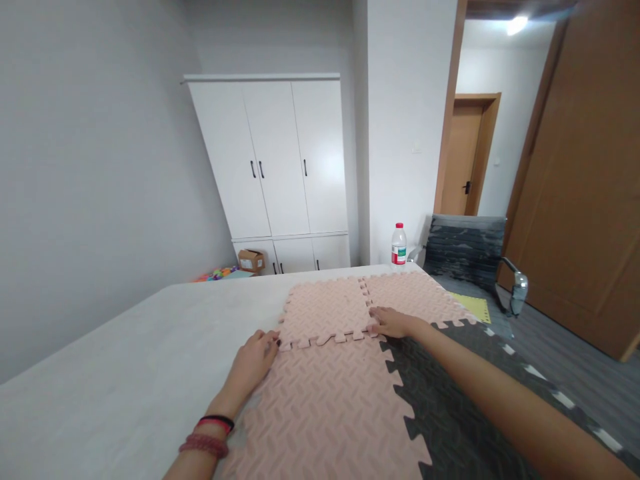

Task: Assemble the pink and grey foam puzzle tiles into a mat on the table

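while left hand (256, 359), finger grip undetermined, is touching far left pink tile (325, 308), right hand (395, 323), fingers parted, is touching its right edge.

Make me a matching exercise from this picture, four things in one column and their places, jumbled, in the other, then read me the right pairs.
Things:
1. Left hand
2. Right hand
3. Dark tile
4. Bottle

Places:
A. Right of the near pink tile
B. By the far edge of the white surface
C. At the near left corner of the far left pink tile
D. At that same tile's near right corner

Pairs: 1-C, 2-D, 3-A, 4-B
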The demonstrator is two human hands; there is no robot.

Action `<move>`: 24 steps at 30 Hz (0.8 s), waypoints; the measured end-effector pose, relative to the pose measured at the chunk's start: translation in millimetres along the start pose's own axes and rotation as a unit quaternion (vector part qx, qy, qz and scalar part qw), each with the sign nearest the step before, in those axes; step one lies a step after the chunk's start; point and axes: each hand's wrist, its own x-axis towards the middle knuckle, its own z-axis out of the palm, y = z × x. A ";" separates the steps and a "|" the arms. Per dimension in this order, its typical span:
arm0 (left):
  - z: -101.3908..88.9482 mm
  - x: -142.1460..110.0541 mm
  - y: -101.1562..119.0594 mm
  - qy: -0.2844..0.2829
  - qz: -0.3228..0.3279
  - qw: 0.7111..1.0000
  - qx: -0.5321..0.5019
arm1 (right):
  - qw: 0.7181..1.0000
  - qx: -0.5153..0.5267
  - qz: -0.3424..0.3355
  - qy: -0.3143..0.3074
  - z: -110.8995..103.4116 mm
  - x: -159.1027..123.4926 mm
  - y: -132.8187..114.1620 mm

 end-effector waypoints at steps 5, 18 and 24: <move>3.5 -0.8 -0.3 0.002 0.010 1.000 -0.016 | 1.000 0.003 -0.010 -0.009 8.0 4.9 6.1; 20.9 9.7 -7.4 -0.015 -0.008 1.000 -0.020 | 1.000 -0.011 0.018 0.004 13.3 -4.7 4.0; 14.9 12.8 -6.2 -0.022 0.003 1.000 -0.008 | 1.000 -0.023 0.016 0.012 15.3 -3.5 2.3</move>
